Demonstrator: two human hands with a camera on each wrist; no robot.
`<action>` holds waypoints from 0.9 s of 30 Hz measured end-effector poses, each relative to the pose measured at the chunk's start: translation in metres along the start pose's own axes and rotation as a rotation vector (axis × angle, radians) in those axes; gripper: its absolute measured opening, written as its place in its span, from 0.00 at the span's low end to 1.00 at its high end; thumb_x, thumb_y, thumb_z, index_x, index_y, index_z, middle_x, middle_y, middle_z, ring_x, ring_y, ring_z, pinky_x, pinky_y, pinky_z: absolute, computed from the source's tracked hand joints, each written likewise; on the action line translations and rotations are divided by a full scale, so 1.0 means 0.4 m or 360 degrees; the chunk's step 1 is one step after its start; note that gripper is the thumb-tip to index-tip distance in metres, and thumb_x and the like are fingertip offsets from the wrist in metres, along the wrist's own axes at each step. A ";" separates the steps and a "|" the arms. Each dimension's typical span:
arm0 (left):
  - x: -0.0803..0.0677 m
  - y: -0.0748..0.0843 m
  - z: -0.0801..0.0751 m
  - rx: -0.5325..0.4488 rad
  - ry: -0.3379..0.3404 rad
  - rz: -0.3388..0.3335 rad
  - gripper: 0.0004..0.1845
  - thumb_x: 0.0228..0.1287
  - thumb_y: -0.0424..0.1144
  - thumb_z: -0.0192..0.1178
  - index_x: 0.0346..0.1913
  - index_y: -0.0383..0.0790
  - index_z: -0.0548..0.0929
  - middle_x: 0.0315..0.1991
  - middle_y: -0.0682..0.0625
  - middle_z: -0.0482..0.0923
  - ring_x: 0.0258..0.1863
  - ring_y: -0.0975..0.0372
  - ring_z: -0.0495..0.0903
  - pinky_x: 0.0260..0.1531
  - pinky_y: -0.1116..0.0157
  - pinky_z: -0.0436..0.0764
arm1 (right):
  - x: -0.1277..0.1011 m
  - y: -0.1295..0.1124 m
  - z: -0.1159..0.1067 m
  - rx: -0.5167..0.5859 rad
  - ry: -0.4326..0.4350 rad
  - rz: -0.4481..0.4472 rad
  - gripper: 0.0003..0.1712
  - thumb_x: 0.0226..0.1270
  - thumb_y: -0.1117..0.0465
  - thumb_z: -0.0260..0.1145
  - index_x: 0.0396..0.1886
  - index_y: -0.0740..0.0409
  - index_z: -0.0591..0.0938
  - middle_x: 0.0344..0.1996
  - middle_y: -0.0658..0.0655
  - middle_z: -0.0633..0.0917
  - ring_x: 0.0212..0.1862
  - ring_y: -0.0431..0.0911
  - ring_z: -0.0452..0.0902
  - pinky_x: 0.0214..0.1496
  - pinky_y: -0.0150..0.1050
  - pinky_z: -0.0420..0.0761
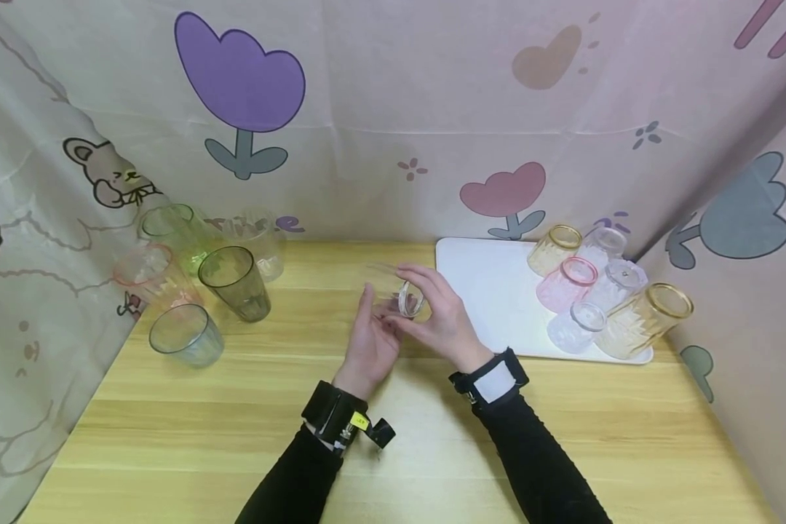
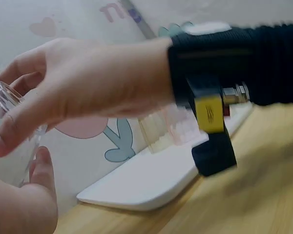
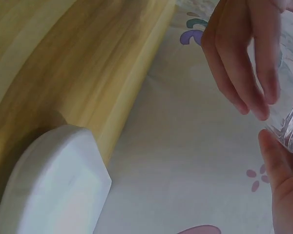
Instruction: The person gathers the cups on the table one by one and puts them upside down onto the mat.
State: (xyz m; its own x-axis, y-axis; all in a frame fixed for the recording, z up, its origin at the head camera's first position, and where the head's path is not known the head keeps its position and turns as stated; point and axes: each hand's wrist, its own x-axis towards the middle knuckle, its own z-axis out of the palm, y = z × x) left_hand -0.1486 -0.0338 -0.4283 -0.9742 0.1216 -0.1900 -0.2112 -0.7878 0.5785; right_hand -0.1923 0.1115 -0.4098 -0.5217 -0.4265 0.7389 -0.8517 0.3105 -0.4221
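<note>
A small clear glass (image 1: 409, 300) lies on its side in the air over the middle of the wooden table (image 1: 393, 437). My right hand (image 1: 442, 320) grips it, fingers curled over the top. My left hand (image 1: 370, 342) stands beside it with its fingers nearly straight and the thumb touching the glass. In the left wrist view the right hand (image 2: 88, 92) wraps the glass (image 2: 5, 100), and the left thumb (image 2: 39, 168) rises next to it. The right wrist view shows fingertips (image 3: 249, 73) on the glass (image 3: 290, 122).
Several coloured tumblers stand at the back left, among them a dark grey one (image 1: 233, 282) and a blue-grey one (image 1: 185, 336). A white tray (image 1: 491, 291) at the back right carries several glasses, one amber (image 1: 642, 318). Patterned curtains close three sides.
</note>
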 end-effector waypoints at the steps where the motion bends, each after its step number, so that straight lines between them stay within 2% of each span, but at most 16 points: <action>1: 0.000 -0.001 0.000 0.0065 -0.0012 0.0024 0.30 0.72 0.68 0.55 0.44 0.41 0.81 0.44 0.54 0.83 0.43 0.65 0.82 0.49 0.73 0.80 | 0.001 -0.001 -0.003 0.0008 0.0009 0.0015 0.47 0.44 0.69 0.86 0.66 0.66 0.75 0.64 0.64 0.78 0.67 0.58 0.75 0.75 0.46 0.72; 5: 0.001 -0.005 -0.002 0.0373 -0.0071 0.0145 0.29 0.73 0.65 0.56 0.52 0.41 0.77 0.48 0.53 0.80 0.45 0.65 0.81 0.54 0.71 0.81 | 0.008 -0.004 -0.019 0.0040 0.0060 0.0073 0.46 0.45 0.69 0.86 0.66 0.66 0.76 0.64 0.63 0.79 0.67 0.56 0.75 0.74 0.45 0.72; 9: 0.009 -0.010 0.003 0.0623 -0.0139 0.0266 0.29 0.76 0.59 0.57 0.60 0.35 0.75 0.53 0.49 0.80 0.50 0.61 0.83 0.61 0.61 0.82 | 0.013 -0.004 -0.046 0.0031 0.0146 0.0144 0.46 0.46 0.68 0.86 0.67 0.65 0.77 0.65 0.64 0.79 0.66 0.55 0.76 0.69 0.43 0.77; 13: 0.024 -0.016 0.014 0.0854 -0.0210 0.0383 0.23 0.80 0.49 0.55 0.60 0.30 0.74 0.55 0.42 0.82 0.49 0.54 0.85 0.62 0.46 0.81 | 0.018 0.001 -0.081 0.0004 0.0257 0.0206 0.46 0.45 0.68 0.87 0.67 0.64 0.78 0.65 0.64 0.80 0.65 0.54 0.77 0.60 0.42 0.82; 16: 0.036 -0.019 0.020 0.1115 -0.0254 0.0451 0.18 0.80 0.41 0.55 0.59 0.28 0.76 0.53 0.37 0.83 0.49 0.47 0.86 0.57 0.41 0.82 | 0.024 0.008 -0.111 -0.0047 0.0310 0.0232 0.46 0.45 0.68 0.87 0.67 0.64 0.78 0.64 0.63 0.80 0.65 0.54 0.77 0.59 0.39 0.82; 18: 0.041 -0.019 0.022 0.1374 -0.0286 0.0481 0.16 0.77 0.38 0.58 0.59 0.30 0.79 0.52 0.37 0.84 0.50 0.46 0.85 0.56 0.45 0.84 | 0.028 0.012 -0.130 -0.0098 0.0329 0.0250 0.45 0.46 0.67 0.87 0.66 0.64 0.78 0.64 0.62 0.81 0.64 0.53 0.77 0.59 0.36 0.82; 21: 0.046 -0.024 0.023 0.1827 -0.0419 0.0540 0.15 0.73 0.35 0.62 0.57 0.32 0.82 0.51 0.40 0.84 0.48 0.51 0.85 0.52 0.57 0.86 | 0.035 0.022 -0.161 -0.0206 0.0320 0.0283 0.43 0.49 0.63 0.86 0.66 0.65 0.78 0.62 0.63 0.81 0.57 0.53 0.79 0.57 0.34 0.81; 24: 0.049 -0.033 0.026 0.2315 -0.0570 0.0653 0.13 0.71 0.35 0.65 0.55 0.35 0.84 0.49 0.46 0.84 0.46 0.58 0.83 0.48 0.66 0.84 | 0.049 0.031 -0.190 -0.0325 0.0286 0.0359 0.42 0.50 0.60 0.86 0.65 0.65 0.78 0.57 0.64 0.83 0.51 0.54 0.79 0.53 0.40 0.79; 27: 0.051 -0.045 0.037 0.2730 -0.0699 0.0739 0.11 0.69 0.35 0.67 0.52 0.38 0.87 0.47 0.49 0.83 0.44 0.61 0.81 0.47 0.67 0.83 | 0.070 0.038 -0.217 -0.0449 0.0213 0.0495 0.41 0.51 0.59 0.86 0.65 0.64 0.79 0.56 0.64 0.83 0.53 0.57 0.79 0.54 0.50 0.79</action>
State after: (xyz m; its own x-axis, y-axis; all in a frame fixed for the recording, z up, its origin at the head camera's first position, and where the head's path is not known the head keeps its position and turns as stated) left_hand -0.1658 -0.0082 -0.4308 -0.8591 0.4529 0.2384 0.4874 0.5816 0.6513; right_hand -0.2155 0.1779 -0.3499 -0.7244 -0.1682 0.6686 -0.5985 0.6347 -0.4888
